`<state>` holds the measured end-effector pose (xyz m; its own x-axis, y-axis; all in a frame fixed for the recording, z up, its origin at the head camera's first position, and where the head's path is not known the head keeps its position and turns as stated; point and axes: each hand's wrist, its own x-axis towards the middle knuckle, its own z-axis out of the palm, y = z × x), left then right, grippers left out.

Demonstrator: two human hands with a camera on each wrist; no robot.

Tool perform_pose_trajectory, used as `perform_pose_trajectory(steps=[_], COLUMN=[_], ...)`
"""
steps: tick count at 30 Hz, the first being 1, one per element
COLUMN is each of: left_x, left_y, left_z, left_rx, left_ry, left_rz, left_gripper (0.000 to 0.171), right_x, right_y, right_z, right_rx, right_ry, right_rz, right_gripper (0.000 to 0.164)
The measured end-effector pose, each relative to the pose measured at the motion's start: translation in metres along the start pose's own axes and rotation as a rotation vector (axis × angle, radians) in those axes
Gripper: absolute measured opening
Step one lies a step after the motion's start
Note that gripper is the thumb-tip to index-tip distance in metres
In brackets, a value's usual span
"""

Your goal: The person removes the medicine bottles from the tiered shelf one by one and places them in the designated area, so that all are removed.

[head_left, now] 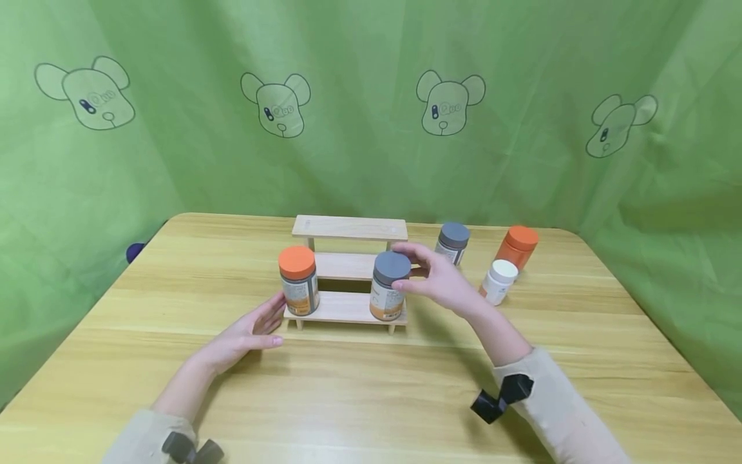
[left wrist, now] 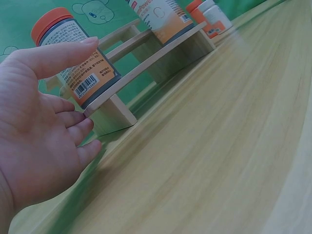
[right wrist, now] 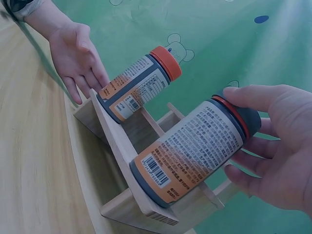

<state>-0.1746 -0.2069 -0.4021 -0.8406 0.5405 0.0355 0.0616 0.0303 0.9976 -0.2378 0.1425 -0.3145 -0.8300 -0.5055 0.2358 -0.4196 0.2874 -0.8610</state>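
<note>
Pinching a grey-lidded jar (head_left: 386, 298) between thumb and fingers, right hand (head_left: 443, 281), jar upright on wooden rack (head_left: 350, 227), right end of near shelf (head_left: 344, 307), left hand (head_left: 246, 335), thumb spread from fingers, beside orange-lidded jar (head_left: 299, 283) at left end.

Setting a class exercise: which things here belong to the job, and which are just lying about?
In the job:
grey-topped jar, held by the right hand
orange-topped jar, beside the left hand
wooden rack

Probably just standing by:
other grey-topped jar
orange jar
white jar
</note>
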Motion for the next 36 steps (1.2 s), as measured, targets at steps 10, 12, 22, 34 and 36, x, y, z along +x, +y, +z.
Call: perform_pose_trajectory(steps=[10,12,22,34,36], left_x=[0.0002,0.0002,-0.0005,-0.0002,0.0], left_y=[-0.0006,-0.0008,-0.0005,-0.0012,-0.0011], left_z=[0.0001,0.0,-0.0002,-0.0001,-0.0001], left_rx=[-0.001,0.0,0.004,0.007,0.008], left_ry=[-0.001,-0.001,-0.002,0.0,0.0], left_rz=[0.0,-0.001,-0.002,0.004,0.004], left_gripper=[0.092,0.091,0.091,0.09,0.09], right_x=[-0.0006,-0.0007,-0.002,-0.0072,-0.008], right_y=[0.0,-0.0002,-0.0019,-0.004,-0.0049], right_z=[0.0024,0.0027,0.0026,-0.0046,-0.0064], right_rx=[-0.047,-0.058,-0.072,-0.099,-0.1], right_ry=[0.014,0.021,0.045,0.048,0.05], right_rz=[0.0,-0.004,-0.008,-0.001,0.002], right_gripper=[0.061,0.06,0.06,0.058,0.058])
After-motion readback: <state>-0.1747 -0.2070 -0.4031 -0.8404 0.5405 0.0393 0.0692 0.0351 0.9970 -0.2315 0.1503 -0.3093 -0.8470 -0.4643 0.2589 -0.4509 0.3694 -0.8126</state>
